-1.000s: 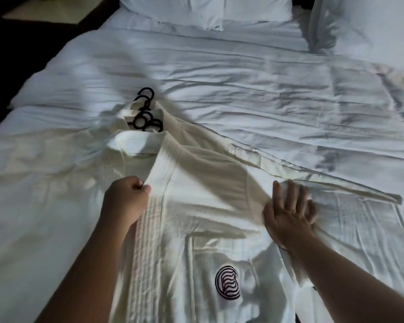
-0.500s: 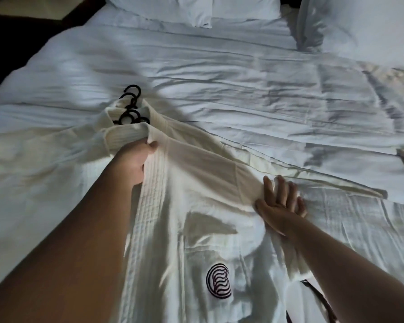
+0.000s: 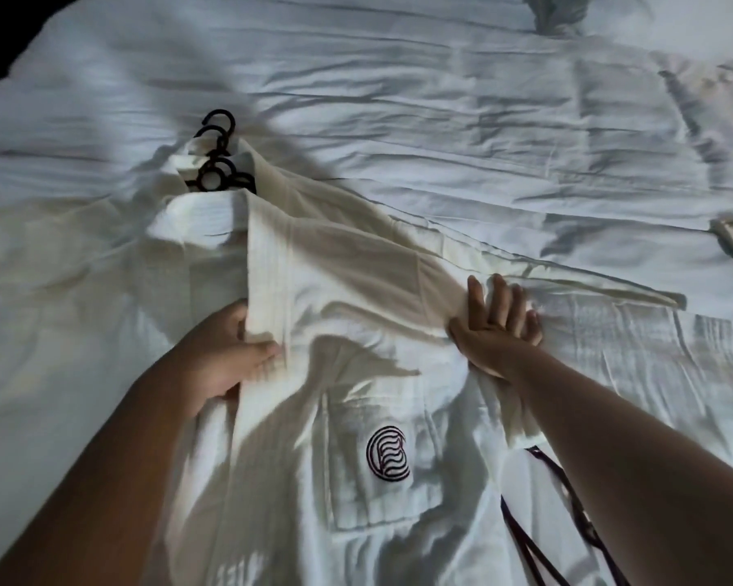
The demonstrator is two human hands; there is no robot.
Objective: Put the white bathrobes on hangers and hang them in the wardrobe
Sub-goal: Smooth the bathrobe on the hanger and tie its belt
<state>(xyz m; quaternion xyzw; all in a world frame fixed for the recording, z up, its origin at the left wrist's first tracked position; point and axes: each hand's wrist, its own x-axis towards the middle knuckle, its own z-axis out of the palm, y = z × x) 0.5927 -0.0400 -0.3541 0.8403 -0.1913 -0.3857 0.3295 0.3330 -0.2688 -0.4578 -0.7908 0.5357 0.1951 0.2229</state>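
The white bathrobe (image 3: 356, 264) is lying spread front-up across the bed (image 3: 441, 120), with black hanger hooks (image 3: 217, 162) poking out at its collar. The right hand (image 3: 496, 327) is pressing flat on the robe near the sleeve, fingers (image 3: 499, 296) straight and spread wide. The left hand (image 3: 225, 357) is gripping the ribbed front edge, thumb on top of the fold. A dark logo (image 3: 388, 452) is showing on the chest pocket.
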